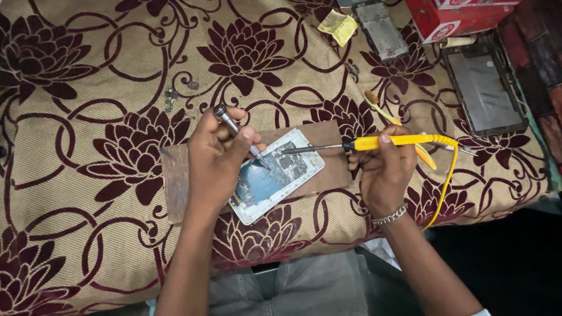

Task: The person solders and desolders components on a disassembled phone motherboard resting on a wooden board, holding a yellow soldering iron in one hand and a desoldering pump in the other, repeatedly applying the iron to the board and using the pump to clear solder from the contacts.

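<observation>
An opened phone body [275, 175] with its circuit board exposed lies on a brown board [175, 187] over a beige cloth with dark red flowers. My left hand [213, 161] rests on the phone's left part and grips a slim metal tool [237, 130] whose tip touches the board area. My right hand [383, 169] holds a yellow-handled soldering iron [386, 142]; its metal tip points left onto the phone's upper edge. A yellow cord [448, 175] runs from the handle down past my right wrist.
A phone screen frame [485, 90] lies at the right. A metal phone part [380, 29], a yellow scrap [338, 26] and a red box [453, 17] sit at the top. A small brush [380, 108] lies behind my right hand. Small screws [171, 96] rest on the cloth.
</observation>
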{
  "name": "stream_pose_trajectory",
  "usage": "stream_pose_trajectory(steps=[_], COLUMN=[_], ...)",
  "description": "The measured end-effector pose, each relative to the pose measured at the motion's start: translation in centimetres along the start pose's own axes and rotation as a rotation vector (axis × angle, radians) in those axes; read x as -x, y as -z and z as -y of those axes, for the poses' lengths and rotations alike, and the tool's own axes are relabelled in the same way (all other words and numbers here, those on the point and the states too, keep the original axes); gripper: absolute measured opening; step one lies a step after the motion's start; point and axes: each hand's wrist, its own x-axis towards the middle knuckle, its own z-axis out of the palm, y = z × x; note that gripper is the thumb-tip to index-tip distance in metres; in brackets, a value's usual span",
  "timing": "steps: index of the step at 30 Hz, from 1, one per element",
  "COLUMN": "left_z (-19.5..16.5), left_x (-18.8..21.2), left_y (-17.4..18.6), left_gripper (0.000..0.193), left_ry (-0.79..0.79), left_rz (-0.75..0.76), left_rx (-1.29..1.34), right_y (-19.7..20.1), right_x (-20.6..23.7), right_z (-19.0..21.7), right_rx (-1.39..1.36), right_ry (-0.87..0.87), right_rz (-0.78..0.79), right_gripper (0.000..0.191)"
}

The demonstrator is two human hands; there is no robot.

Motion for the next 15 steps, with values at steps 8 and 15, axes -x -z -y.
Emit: stream_pose_trajectory(steps=[8,15], left_z=[0.21,0.14], left_x=[0.05,-0.16], left_y=[0.03,0.05], left_gripper=[0.028,0.026], left_ry=[-0.018,0.006], left_rz=[-0.013,-0.028], left_rx=[0.039,-0.064], right_y=[-0.09,-0.11], right_x=[0.11,0.08], right_z=[0.43,0.45], right_rx=[-0.005,-0.011], right_ry=[-0.013,-0.006], right_rz=[0.009,0.026], right_gripper=[0.019,0.019])
